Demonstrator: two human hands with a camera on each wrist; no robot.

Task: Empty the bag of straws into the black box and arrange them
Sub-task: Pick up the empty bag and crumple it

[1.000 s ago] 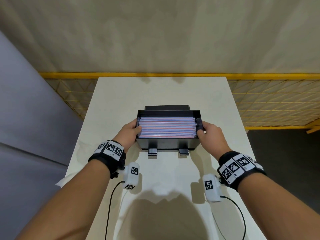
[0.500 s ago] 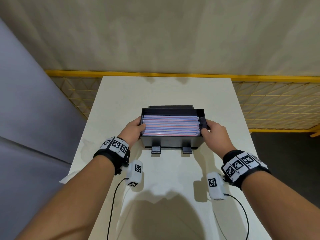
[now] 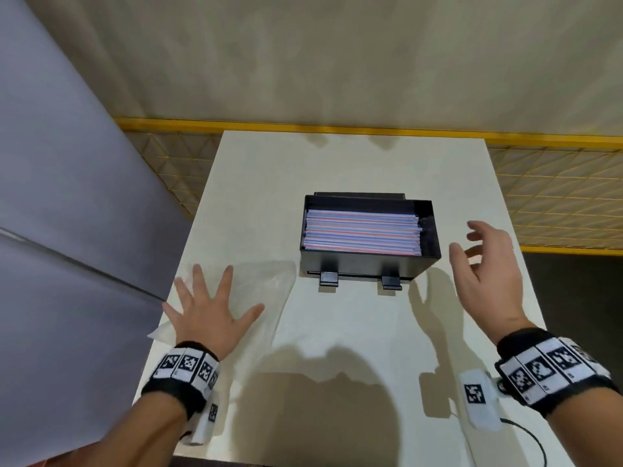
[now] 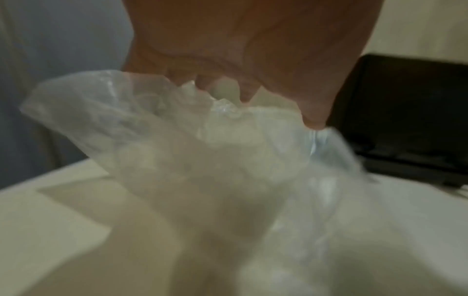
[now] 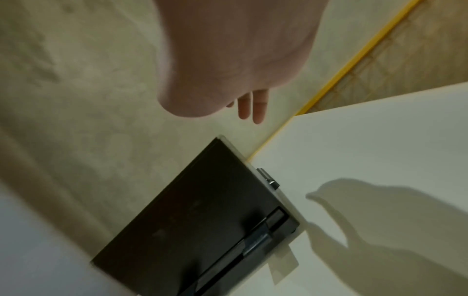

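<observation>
Task looks nearly done. Straws lie flat in the box, neatly stacked, pushed toward its left wall with a gap at the right. Our left hand is left of the box, fingers spread flat on the empty bag on the worktop. Our right hand hovers right of the box, fingers loose, holding nothing. Maybe only centering the stack is left.

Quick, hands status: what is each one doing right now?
Left hand: open, fingers spread flat on the clear empty plastic bag.
Right hand: open, holding nothing, in the air beside the black plastic box of striped straws.
</observation>
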